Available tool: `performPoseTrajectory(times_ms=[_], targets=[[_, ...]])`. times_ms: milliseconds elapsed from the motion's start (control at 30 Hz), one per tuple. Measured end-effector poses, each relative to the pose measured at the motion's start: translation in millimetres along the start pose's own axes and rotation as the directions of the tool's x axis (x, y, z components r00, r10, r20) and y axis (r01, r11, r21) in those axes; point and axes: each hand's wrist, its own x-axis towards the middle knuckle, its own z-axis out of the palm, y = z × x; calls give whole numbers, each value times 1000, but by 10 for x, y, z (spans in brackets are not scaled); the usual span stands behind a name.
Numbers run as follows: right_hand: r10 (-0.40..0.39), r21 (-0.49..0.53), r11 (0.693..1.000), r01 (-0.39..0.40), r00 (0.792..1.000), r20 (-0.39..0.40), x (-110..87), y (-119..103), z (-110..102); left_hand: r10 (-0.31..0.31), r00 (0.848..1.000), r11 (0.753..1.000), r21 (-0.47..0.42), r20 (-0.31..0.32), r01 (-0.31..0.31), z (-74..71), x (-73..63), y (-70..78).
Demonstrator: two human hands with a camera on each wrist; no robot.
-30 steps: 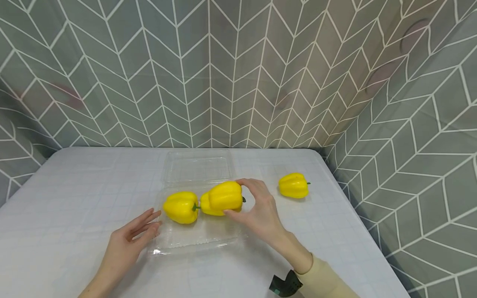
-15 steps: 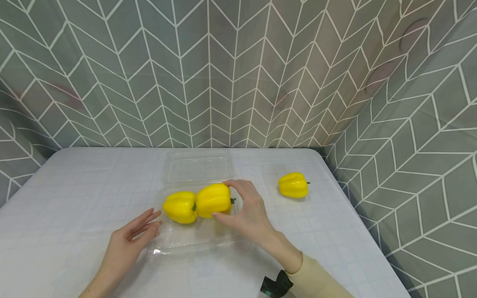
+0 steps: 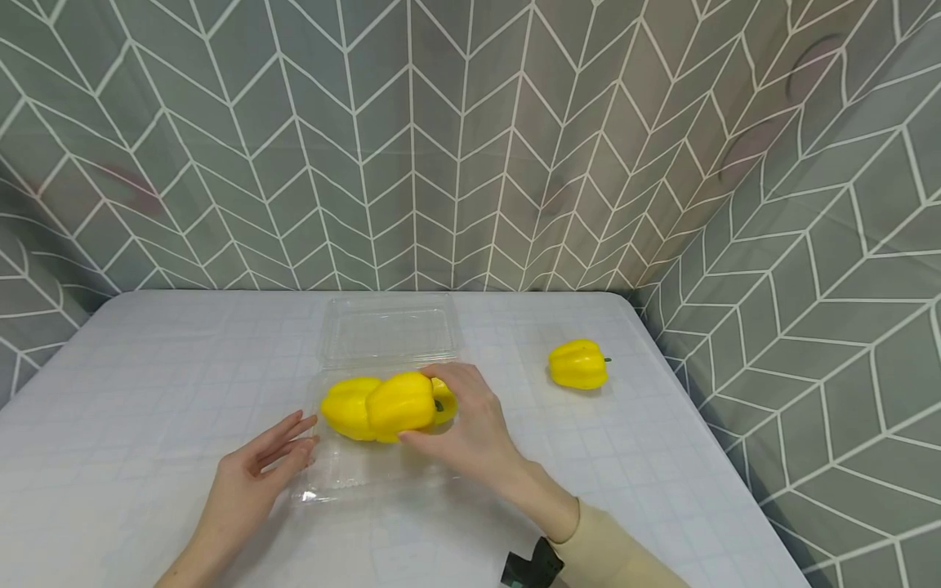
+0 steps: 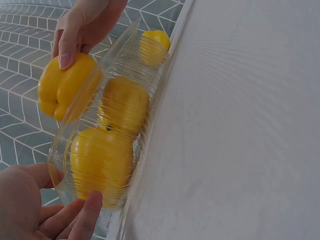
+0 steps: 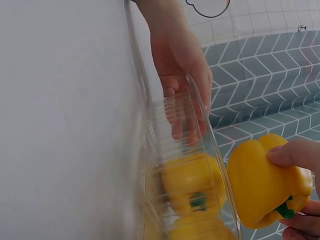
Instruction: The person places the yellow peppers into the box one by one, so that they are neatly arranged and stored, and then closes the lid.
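Note:
My right hand (image 3: 463, 420) holds a yellow bell pepper (image 3: 399, 402) between thumb and fingers, green stem facing right. In the left wrist view, the held pepper (image 4: 67, 85) is above the rim of a clear plastic clamshell container (image 4: 60, 145). Two more yellow peppers sit inside: the left one (image 3: 344, 406) is partly covered by the held pepper, the other (image 3: 445, 398) mostly hidden behind it and the hand. My left hand (image 3: 253, 474) touches the container's left end with extended fingers (image 4: 90, 210), its thumb at the rim.
The container's lid (image 3: 390, 327) lies folded back, away from me. Another yellow bell pepper (image 3: 578, 364) lies to the right on the white-covered table (image 3: 184, 351). A patterned curtain (image 3: 412, 147) stands behind the table's far edge.
My right hand has carried its pepper leftward, from over the right pepper in the container to over the left one, uncovering part of the right one. My left hand has stayed in place.

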Motion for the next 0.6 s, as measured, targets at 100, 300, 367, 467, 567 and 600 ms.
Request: performPoseTrajectory(times_ms=[100, 300, 367, 467, 567, 600], targets=[[-6, 8, 1000, 6, 1000, 6, -6, -4, 39, 0, 1000, 1000, 3, 1, 0, -1, 2, 5], [-38, 19, 999, 37, 999, 14, -26, -16, 114, -9, 1000, 1000, 1, 4, 9, 2, 2, 13], [-48, 21, 999, 48, 999, 17, -34, -21, 136, -6, 1000, 1000, 0, 3, 6, 5, -1, 15], [-57, 28, 998, 56, 998, 27, -43, -32, 167, 2, 1000, 1000, 3, -1, -2, 9, -4, 13], [-60, 32, 998, 59, 997, 38, -51, -52, 193, 12, 1000, 1000, 11, -6, -12, 13, -5, 7], [-59, 33, 998, 58, 997, 44, -53, -57, 203, 17, 1000, 1000, 12, -7, -17, 13, -4, 5]])
